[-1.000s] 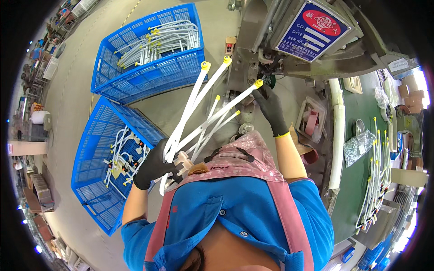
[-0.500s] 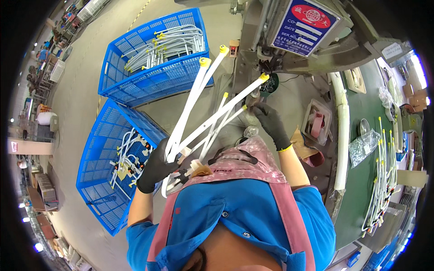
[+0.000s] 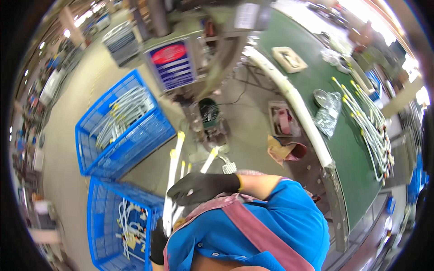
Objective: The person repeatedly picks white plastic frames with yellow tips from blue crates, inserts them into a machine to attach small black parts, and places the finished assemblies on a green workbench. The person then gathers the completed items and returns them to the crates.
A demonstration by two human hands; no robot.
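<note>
A bundle of white tubes with yellow end caps [image 3: 171, 174] rises in front of my body, pointing away from me. My left hand [image 3: 158, 243], in a black glove, is closed round the lower part of this bundle; my torso and the tubes partly hide its fingers. Reaching across from the right, my black-gloved right hand [image 3: 202, 188] lies over the middle of the bundle with its fingers bent round tubes there. Slight blur makes it hard to see how many it grips. One capped tube leans to the right beyond that hand.
Two blue plastic crates stand at left: the far crate [image 3: 118, 151] holds many white tubes, the near crate [image 3: 97, 212] white tube parts. A machine with a blue-and-red plate [image 3: 172, 64] stands ahead. Rightward, a green table [image 3: 312, 74] bears more tubes [image 3: 368, 135] and a plastic bag [image 3: 329, 115].
My view has swung to the right. My right hand has moved from beside the machine across to the tubes. My left hand keeps hold of the bundle, now lower in view.
</note>
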